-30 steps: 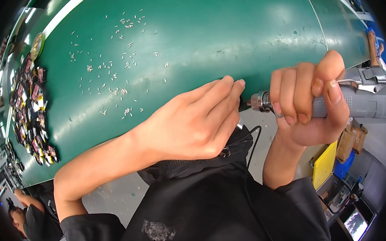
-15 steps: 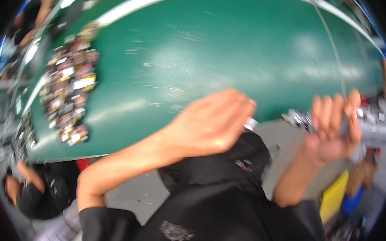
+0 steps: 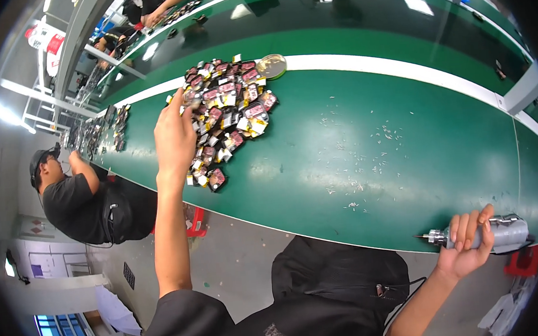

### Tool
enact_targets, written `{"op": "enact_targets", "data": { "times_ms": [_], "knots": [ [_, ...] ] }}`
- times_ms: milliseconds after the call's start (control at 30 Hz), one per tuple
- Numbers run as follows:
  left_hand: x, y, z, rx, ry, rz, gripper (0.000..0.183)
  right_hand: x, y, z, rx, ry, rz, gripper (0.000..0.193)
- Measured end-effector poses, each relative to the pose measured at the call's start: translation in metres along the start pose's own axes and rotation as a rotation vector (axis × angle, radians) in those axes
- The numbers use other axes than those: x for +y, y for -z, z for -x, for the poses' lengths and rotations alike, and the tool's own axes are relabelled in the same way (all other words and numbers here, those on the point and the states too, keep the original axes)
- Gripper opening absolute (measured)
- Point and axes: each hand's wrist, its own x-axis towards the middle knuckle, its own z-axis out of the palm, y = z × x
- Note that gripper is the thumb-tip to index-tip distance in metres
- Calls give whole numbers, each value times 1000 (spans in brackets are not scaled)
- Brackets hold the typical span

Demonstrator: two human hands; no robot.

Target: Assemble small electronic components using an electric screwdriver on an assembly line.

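Note:
My left hand (image 3: 176,137) reaches to the left side of a heap of small electronic modules (image 3: 231,102), black with pinkish faces and white and yellow tabs. Its fingertips close round one blurred module (image 3: 193,99) at the edge of the heap; the fingers partly hide how it is gripped. At the near right edge of the green bench, my right hand (image 3: 468,234) wraps round a grey electric screwdriver (image 3: 508,232). The tool lies level, its silver chuck and thin bit pointing left and its cable trailing at the right.
Small pale slivers (image 3: 367,159) are scattered over the green bench top (image 3: 298,135). A round yellowish dish (image 3: 272,66) touches the heap's far end. Beyond a white rail (image 3: 349,61) runs a green conveyor belt (image 3: 335,34). A co-worker (image 3: 73,192) sits to the left beside more parts (image 3: 97,132).
My left hand has moved left, from in front of my body to the heap. The view has swung left, and the screwdriver in my right hand now shows clearly.

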Motion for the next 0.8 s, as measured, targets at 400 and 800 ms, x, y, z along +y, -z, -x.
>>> {"op": "enact_targets", "data": {
  "times_ms": [400,800],
  "knots": [
    [130,-63,27,-203,-553,328,21,1,8,3,33,-17,-82,7],
    [138,-77,12,-147,-751,276,12,-2,8,2,-18,-28,-102,8]
  ]
}}
